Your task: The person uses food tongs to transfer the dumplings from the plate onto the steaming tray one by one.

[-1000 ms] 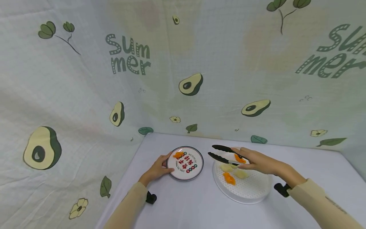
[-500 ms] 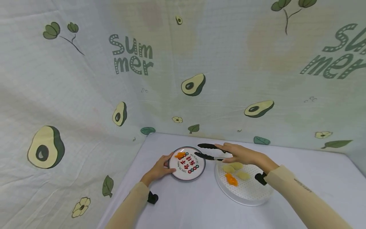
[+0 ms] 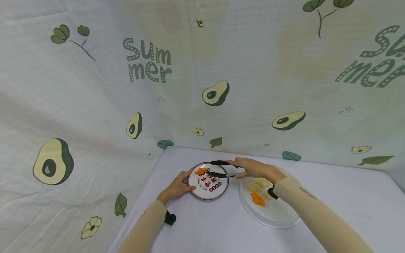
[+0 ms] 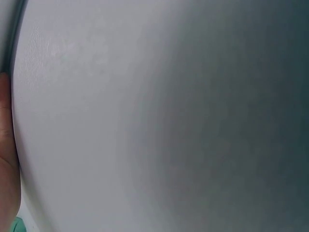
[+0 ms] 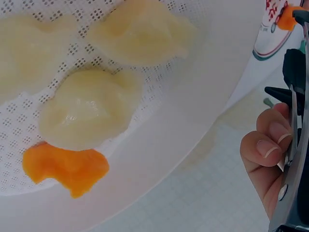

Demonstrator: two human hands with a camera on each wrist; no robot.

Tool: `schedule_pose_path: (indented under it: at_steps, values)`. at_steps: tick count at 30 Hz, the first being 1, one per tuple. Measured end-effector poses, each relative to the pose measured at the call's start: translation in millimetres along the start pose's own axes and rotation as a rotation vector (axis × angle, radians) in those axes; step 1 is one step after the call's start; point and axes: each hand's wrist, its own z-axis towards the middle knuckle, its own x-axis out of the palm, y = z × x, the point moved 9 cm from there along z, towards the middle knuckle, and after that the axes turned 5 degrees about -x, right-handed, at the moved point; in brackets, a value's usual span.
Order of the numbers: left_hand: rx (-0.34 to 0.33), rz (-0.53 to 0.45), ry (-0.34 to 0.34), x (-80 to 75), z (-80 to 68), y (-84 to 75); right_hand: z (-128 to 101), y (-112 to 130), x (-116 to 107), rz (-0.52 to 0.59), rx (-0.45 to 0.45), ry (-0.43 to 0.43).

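My left hand (image 3: 177,188) grips the left rim of a round white plate (image 3: 202,191) with red characters. An orange dumpling-shaped piece (image 3: 200,171) lies at the plate's upper left. My right hand (image 3: 253,168) holds black-tipped metal tongs (image 3: 217,174); their spread arms are over the plate's right part, with nothing visible between the tips. Pale yellow dumplings (image 5: 91,108) and an orange piece (image 5: 67,166) sit in the round steamer tray (image 5: 193,159) below the right forearm. In the left wrist view only part of the left hand (image 4: 7,154) shows.
The steamer tray has a white perforated liner (image 3: 280,207) and stands right of the plate on a white-covered table (image 3: 205,228). Behind and at the left hangs a cloth (image 3: 177,105) printed with avocados. The right sleeve (image 3: 303,196) hides part of the tray.
My right hand has carried the tongs leftward from above the steamer tray to over the plate. The left hand stays at the plate's rim. The head view has shifted slightly.
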Motion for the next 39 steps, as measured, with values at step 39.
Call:
schedule_pose_path:
  at_steps: [39]
  values:
    - [0.009, 0.007, 0.005, 2.8, 1.0, 3.9, 42, 13, 28, -0.001, 0.039, 0.054]
